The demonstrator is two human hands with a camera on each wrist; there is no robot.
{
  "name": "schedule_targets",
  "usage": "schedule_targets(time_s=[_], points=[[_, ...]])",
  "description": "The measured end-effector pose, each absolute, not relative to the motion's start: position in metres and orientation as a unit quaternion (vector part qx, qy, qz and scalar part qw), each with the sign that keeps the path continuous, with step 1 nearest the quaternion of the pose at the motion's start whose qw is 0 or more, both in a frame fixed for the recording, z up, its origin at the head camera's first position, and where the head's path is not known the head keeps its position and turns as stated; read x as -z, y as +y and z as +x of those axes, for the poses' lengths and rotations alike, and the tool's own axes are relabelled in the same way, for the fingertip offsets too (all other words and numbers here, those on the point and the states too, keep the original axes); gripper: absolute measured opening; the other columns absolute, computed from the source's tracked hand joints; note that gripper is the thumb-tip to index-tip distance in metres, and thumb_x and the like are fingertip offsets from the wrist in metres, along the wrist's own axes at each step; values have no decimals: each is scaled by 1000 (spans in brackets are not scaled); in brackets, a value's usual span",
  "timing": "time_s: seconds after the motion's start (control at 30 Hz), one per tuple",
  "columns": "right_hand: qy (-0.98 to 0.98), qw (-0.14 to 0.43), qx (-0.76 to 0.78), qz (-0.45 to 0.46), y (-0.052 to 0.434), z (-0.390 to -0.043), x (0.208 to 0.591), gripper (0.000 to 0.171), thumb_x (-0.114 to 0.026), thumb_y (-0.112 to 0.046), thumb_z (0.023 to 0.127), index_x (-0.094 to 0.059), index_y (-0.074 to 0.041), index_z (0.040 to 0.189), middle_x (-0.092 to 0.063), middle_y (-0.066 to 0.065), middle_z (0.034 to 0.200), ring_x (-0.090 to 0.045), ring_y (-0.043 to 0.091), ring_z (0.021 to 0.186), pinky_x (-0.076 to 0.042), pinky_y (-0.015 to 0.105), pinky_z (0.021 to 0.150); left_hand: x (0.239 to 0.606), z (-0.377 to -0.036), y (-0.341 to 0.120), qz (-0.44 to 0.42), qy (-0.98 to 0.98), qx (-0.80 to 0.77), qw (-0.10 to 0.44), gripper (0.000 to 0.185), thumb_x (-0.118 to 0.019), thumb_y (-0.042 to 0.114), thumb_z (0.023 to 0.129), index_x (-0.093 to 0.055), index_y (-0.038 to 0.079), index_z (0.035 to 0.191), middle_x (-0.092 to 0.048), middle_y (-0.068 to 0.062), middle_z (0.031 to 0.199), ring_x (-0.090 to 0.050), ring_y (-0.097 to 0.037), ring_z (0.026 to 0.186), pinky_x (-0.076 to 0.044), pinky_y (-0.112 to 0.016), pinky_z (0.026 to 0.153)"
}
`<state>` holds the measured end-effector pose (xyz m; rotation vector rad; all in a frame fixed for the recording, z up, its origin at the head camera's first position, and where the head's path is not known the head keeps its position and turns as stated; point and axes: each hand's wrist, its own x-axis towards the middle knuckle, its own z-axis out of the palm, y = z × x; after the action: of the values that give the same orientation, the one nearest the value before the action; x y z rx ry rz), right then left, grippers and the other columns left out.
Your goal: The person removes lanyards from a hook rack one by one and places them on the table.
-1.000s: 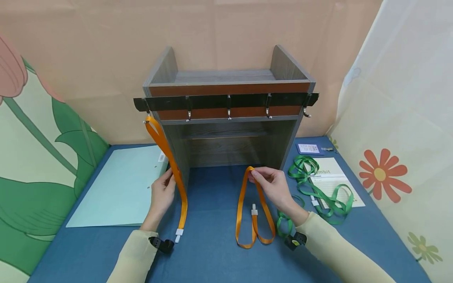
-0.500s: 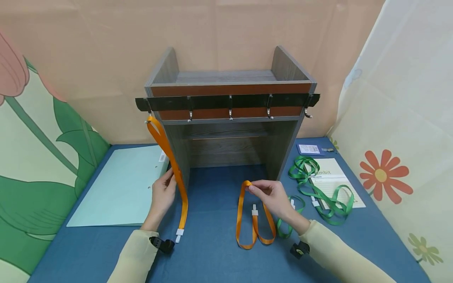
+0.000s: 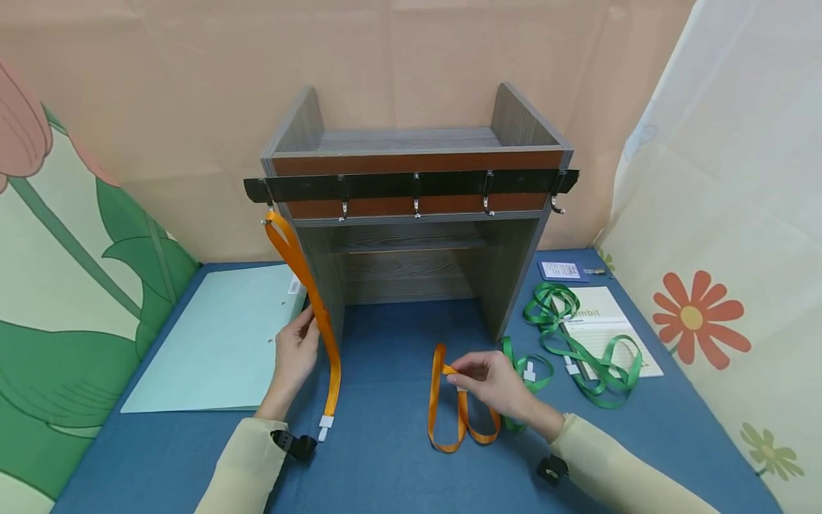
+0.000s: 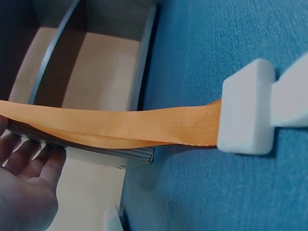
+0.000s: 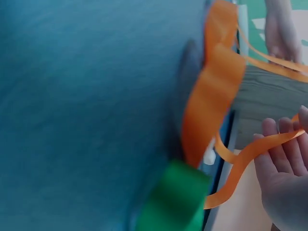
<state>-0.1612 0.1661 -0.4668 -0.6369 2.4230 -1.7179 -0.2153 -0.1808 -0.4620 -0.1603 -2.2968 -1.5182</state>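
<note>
Taking the wooden shelf unit (image 3: pixel 417 214) as the landmark, a pale green folder (image 3: pixel 218 343) is lying flat on the blue counter (image 3: pixel 385 471) off its left side. An orange lanyard (image 3: pixel 302 285) is hanging from the leftmost hook of the black hook rail (image 3: pixel 411 184) on the shelf unit's front, running down past the unit's left front corner, with its white clip (image 3: pixel 324 427) lying on the counter in front of that corner. The left hand (image 3: pixel 294 353) is resting against this strap just left of the corner; in the left wrist view its fingers (image 4: pixel 29 159) are lying fairly straight and slightly apart beside the strap, not wrapped round it.

In front of the shelf unit's open bay, a second orange lanyard (image 3: pixel 459 407) is lying looped on the counter. The right hand (image 3: pixel 494 382) is pinching its upper end, thumb and fingers (image 3: pixel 464 371) clamped together on the strap, low and close to the counter.

At the unit's right front corner a green lanyard (image 3: pixel 526 368) is lying curled, just beside the right hand. Further right of the unit, more green lanyards (image 3: pixel 578 343) are lying tangled over a cream printed sheet (image 3: pixel 610 321), and a small blue card (image 3: pixel 560 270) is lying beside the unit's right wall.
</note>
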Motion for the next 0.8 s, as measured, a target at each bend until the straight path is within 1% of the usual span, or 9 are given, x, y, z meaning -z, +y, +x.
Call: schedule_targets(time_s=[0.1,0.23,0.33,0.43,0.57,0.8], points=[[795,62,565,-211,168,-160,471,15,-73,-8,84,-71,-5,98,-69,5,93,-67,25,81,-55,30,71,462,-215,-181,-58,-819,539,190,40,-49,27,101,-56,7,135,-64,-12,119,-61,-24,95,-47,-13,76],[813,80,536,-212,171,-158,475,13,-75,-13,83,-72,-10,96,-68,-1,90,-66,17,79,-55,29,71,463,-216,-181,-56,-820,538,189,40,-49,28,101,-55,7,135,-63,-12,119,-61,-24,96,-47,-13,77],[837,77,493,-226,173,-157,476,12,-75,-17,84,-72,-14,95,-68,-7,88,-65,12,77,-54,27,70,464,-216,-181,-53,-821,537,187,41,-48,29,101,-55,7,135,-63,-11,119,-61,-24,96,-46,-13,77],[851,66,463,-239,175,-157,479,12,-75,-18,84,-73,-15,95,-68,-10,87,-64,9,76,-54,27,68,464,-216,-182,-55,-820,538,189,41,-49,29,101,-55,7,135,-64,-11,119,-61,-23,96,-46,-13,77],[851,63,461,-243,176,-157,482,13,-76,-17,83,-73,-14,95,-68,-10,87,-64,8,75,-54,26,66,464,-216,-181,-59,-818,537,195,39,-49,27,101,-56,7,134,-64,-12,117,-61,-23,96,-47,-13,76],[836,79,481,-250,175,-159,477,15,-77,-12,82,-72,-11,96,-68,-5,90,-66,11,79,-54,25,71,463,-216,-181,-58,-819,538,193,40,-49,27,101,-56,6,134,-64,-12,118,-61,-24,96,-46,-13,77]])
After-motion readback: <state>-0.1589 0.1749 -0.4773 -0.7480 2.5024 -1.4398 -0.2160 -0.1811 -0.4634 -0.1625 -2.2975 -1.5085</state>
